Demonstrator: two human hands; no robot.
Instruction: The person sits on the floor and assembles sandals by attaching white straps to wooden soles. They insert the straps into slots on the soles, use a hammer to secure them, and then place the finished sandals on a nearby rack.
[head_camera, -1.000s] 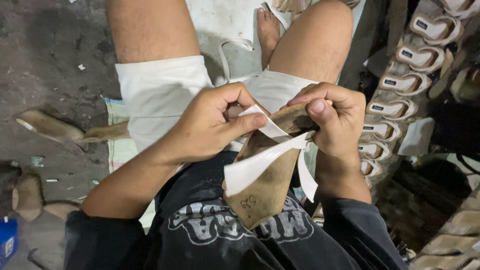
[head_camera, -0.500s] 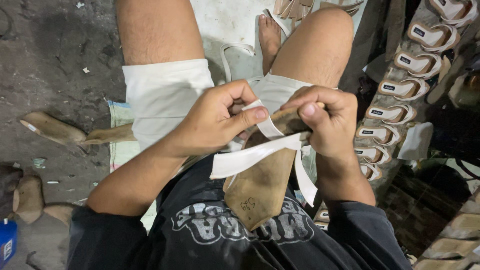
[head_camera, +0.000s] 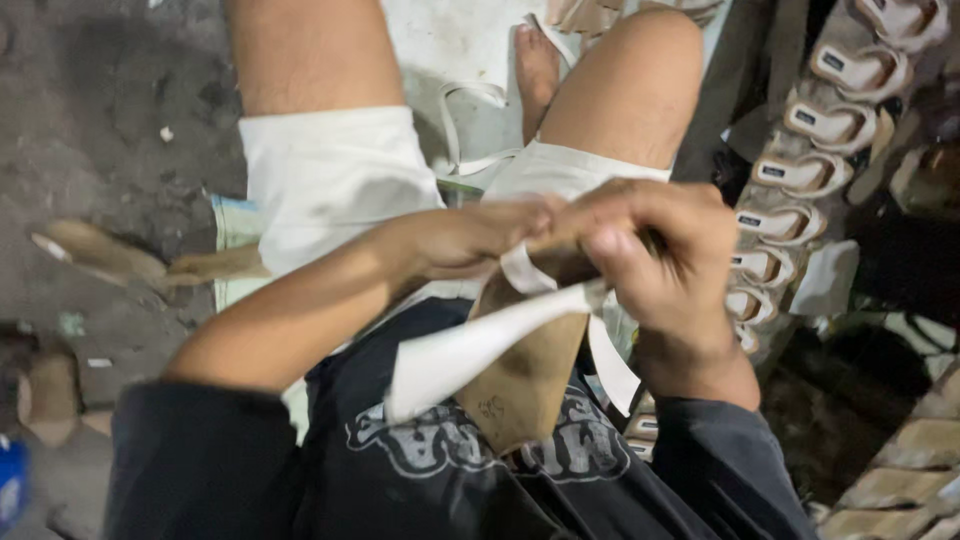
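Observation:
I hold a tan shoe sole (head_camera: 525, 375) upright over my lap, its heel end pointing down toward my dark shirt. My left hand (head_camera: 470, 235) pinches a white strap (head_camera: 470, 350) at the sole's upper end. My right hand (head_camera: 650, 250) grips the top of the sole and the strap from the right side. One long strap end juts out to the lower left. A second strap end (head_camera: 612, 365) hangs at the right below my right wrist. The hands are blurred by motion.
A row of finished sandals with white straps (head_camera: 800, 170) lies along the right. Loose tan soles (head_camera: 100, 255) rest on the dirty floor at the left. My bare foot (head_camera: 537, 70) sits on a white sandal ahead. More soles (head_camera: 900, 485) are stacked at the lower right.
The hands have drawn closer together over the sole's top. The long white strap end has swung out further to the lower left. The view moved in closer.

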